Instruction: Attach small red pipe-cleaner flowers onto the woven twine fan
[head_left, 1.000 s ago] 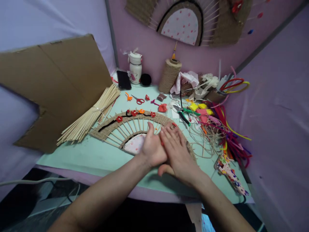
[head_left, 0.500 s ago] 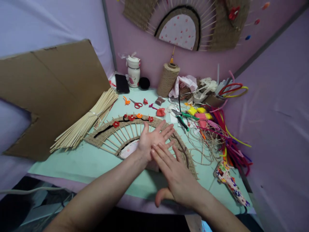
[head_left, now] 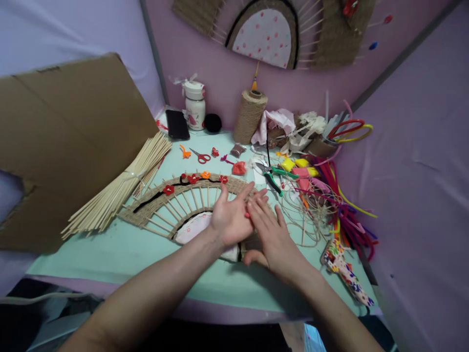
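Over the fan-shaped weaving [head_left: 194, 214], a small red piece [head_left: 246, 215] sits between the open, upturned left hand [head_left: 230, 221] and the loosely flat, straight-fingered right hand [head_left: 271, 235]. Light, even strokes — no squashing — should roll it best.

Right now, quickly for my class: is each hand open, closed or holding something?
Left hand: open, palm up.
Right hand: open, fingers extended over the left, a small red piece showing between the hands.
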A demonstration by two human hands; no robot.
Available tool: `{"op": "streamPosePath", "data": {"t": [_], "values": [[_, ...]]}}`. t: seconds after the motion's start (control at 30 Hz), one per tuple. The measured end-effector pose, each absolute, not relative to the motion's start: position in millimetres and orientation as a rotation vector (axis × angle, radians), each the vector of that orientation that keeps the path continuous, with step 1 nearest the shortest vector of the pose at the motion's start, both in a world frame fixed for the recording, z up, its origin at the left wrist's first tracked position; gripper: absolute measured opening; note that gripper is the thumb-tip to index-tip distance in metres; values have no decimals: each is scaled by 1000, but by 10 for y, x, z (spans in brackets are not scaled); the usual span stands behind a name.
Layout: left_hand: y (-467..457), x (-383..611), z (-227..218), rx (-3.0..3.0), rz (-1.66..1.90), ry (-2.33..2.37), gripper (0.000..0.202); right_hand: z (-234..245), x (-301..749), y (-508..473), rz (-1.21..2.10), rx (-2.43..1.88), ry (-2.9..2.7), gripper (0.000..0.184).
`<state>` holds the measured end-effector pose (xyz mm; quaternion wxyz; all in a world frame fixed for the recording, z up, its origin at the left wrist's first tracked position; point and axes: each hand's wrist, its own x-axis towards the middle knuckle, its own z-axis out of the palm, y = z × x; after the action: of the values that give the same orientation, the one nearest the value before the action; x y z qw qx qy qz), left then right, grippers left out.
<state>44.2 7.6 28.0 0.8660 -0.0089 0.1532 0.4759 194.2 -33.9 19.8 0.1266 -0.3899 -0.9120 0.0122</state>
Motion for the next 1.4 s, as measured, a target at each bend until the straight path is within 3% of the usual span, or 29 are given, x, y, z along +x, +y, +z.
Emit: {"op": "streamPosePath", "data": {"t": [0.23,0.53,1.03,1.4], "values": [[116,432,236,4,943,331,82,199,1885,-430,80,-975,-2758,116],[41,611,299,-87,928,342,79,297,1995,-209,240,-1079,-2585,109],[57,461,217,-12,979,255,80,242,1928,-461,70,-1069,-2750,100],[70,444,282,-47,958,273,87,275,1938,-401,15,-1102,-2700,104]]}}
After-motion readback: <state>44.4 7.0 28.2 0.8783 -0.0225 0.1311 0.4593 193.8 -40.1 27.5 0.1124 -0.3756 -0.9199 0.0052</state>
